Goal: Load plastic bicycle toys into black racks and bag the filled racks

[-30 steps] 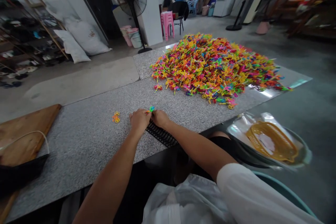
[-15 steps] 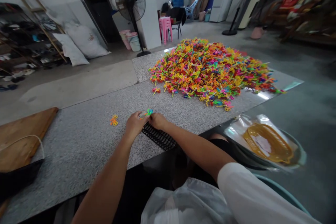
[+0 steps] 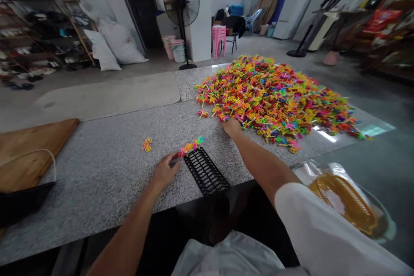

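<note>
Black slotted rack flat at the near edge of the granite table, a short row of coloured plastic pieces seated at its far end; left hand rests just beside it, fingers loosely curled, holding nothing. Right hand reaches the heap of coloured pieces, fingers hidden, grasp indeterminate. Risk, judged: tangled pieces may drag out extras, and the unsteadied rack could slide.
</note>
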A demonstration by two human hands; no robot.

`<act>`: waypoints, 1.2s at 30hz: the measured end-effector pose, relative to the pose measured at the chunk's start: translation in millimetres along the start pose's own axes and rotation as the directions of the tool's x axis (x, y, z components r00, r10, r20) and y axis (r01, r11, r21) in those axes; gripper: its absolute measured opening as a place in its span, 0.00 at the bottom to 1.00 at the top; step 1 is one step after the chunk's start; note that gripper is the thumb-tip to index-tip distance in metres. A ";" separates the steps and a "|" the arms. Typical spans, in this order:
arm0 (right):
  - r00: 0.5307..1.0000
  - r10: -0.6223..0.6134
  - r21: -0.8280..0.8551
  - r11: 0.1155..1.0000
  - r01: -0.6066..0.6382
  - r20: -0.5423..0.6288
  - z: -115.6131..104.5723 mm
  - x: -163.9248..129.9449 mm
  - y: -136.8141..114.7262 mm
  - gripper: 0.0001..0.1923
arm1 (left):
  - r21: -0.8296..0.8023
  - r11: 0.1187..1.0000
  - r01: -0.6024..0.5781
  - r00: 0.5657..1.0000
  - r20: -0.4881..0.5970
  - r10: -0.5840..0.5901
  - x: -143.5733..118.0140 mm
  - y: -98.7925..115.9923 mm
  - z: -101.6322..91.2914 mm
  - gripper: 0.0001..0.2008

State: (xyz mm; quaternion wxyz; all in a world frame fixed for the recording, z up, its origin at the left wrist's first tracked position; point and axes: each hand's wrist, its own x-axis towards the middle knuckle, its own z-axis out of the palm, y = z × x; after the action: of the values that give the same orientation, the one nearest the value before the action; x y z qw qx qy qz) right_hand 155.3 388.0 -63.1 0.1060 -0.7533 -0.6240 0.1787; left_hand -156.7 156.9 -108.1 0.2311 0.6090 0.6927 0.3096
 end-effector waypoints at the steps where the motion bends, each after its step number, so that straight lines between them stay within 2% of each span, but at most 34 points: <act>1: 1.000 0.011 0.009 1.000 -0.011 0.004 1.0 -1.5 4.1 0.20 | 0.029 0.999 -0.017 1.000 0.006 0.017 6.9 2.6 2.6 0.23; 4: 0.999 0.033 0.092 0.995 -0.034 0.008 2.9 -12.6 18.6 0.16 | 0.103 0.992 -0.078 0.997 0.034 0.075 21.0 7.8 9.6 0.20; 7: 0.998 -0.007 0.336 0.942 -0.016 0.067 8.3 -40.2 28.3 0.11 | 0.143 0.979 -0.142 0.989 0.061 0.134 25.1 9.5 15.2 0.15; 9: 0.989 -0.053 0.579 0.815 -0.037 0.138 15.3 -69.0 27.4 0.10 | 0.171 0.971 -0.165 0.986 0.057 0.157 24.3 10.3 17.9 0.13; 11: 0.973 -0.111 0.761 0.644 -0.083 0.200 24.2 -101.7 20.6 0.12 | 0.198 0.964 -0.177 0.984 0.047 0.171 22.6 11.5 19.8 0.12; 13: 0.955 -0.181 0.847 0.520 -0.109 0.234 33.3 -131.2 10.5 0.15 | 0.218 0.955 -0.201 0.980 0.049 0.194 20.8 13.0 21.1 0.12; 14: 0.949 -0.203 0.862 0.493 -0.114 0.242 37.0 -142.5 5.6 0.15 | 0.227 0.950 -0.215 0.977 0.052 0.209 20.0 13.6 21.6 0.12; 16: 0.948 -0.201 0.844 0.524 -0.109 0.247 41.2 -155.5 -1.1 0.14 | 0.244 0.940 -0.240 0.971 0.055 0.233 18.6 14.5 22.6 0.11; 18: 0.972 -0.137 0.734 0.677 -0.048 0.190 39.7 -155.5 -1.3 0.10 | 0.253 0.937 -0.242 0.970 0.039 0.240 17.4 14.6 23.8 0.11; 20: 0.995 -0.070 0.492 0.870 0.029 0.066 32.8 -146.5 5.5 0.08 | 0.254 0.939 -0.231 0.972 0.019 0.233 16.6 14.1 25.2 0.13; 22: 0.997 -0.078 0.220 0.972 0.078 -0.008 23.1 -134.8 16.9 0.10 | 0.257 0.942 -0.215 0.975 0.004 0.221 16.2 13.3 26.9 0.14; 24: 0.992 -0.126 0.084 0.989 0.123 0.027 13.8 -125.6 29.5 0.12 | 0.265 0.941 -0.208 0.976 0.000 0.216 16.4 12.3 28.5 0.13; 26: 0.987 -0.146 0.037 0.989 0.144 0.063 7.2 -120.9 41.0 0.13 | 0.265 0.941 -0.208 0.976 -0.005 0.217 16.9 11.4 29.7 0.13; 30: 0.990 -0.142 0.012 0.990 0.142 0.004 2.2 -122.4 57.7 0.11 | 0.257 0.945 -0.201 0.977 -0.022 0.214 17.3 10.0 30.6 0.14; 33: 0.978 -0.209 0.190 0.959 0.208 -0.015 3.7 -130.3 61.5 0.09 | 0.272 0.938 -0.213 0.973 -0.029 0.229 16.9 8.5 30.6 0.15; 36: 0.978 -0.205 0.459 0.873 0.166 0.034 8.5 -145.7 53.4 0.09 | 0.290 0.927 -0.238 0.968 -0.010 0.252 17.0 6.9 30.5 0.14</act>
State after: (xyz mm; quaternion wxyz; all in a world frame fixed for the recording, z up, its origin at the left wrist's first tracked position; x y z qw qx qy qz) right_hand 177.2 234.3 -71.4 0.2699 -0.6364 -0.6381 0.3390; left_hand -133.2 178.6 -123.6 0.0837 0.7103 0.6541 0.2463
